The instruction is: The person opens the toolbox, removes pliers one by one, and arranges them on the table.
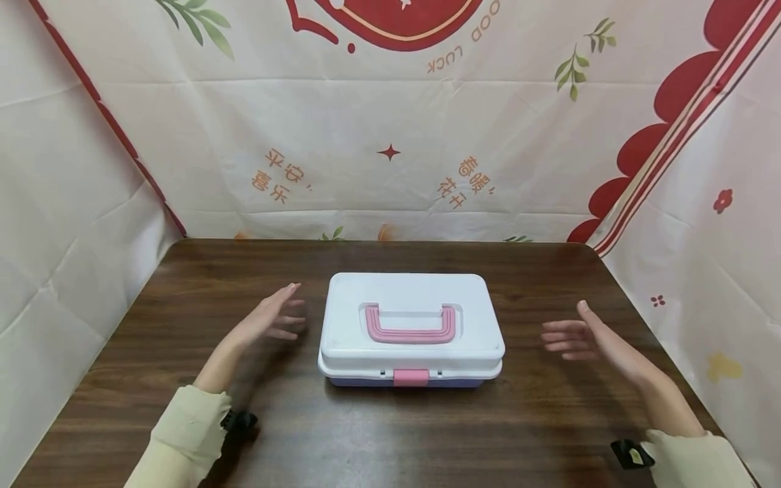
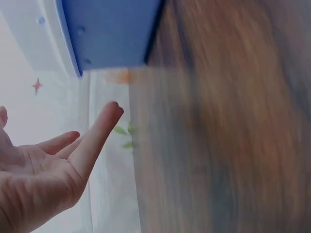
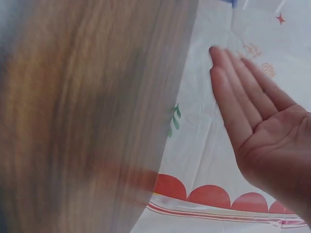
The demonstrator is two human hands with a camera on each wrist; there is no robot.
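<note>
A lidded storage box with a white top and a blue-purple base sits closed in the middle of the table. Its pink carry handle lies folded flat on the lid, and a pink latch covers the front seam. To the left of the box, my left hand hovers with fingers spread and nothing in them. Off to the right, farther from the box, my right hand is held out with straight fingers and thumb up, also holding nothing. The left wrist view shows the box's blue side close beyond the fingers.
The dark wood table ends at a back edge against a printed white cloth. Similar cloth walls stand close on the left and right. Both wrists wear small black devices, one by the left cuff.
</note>
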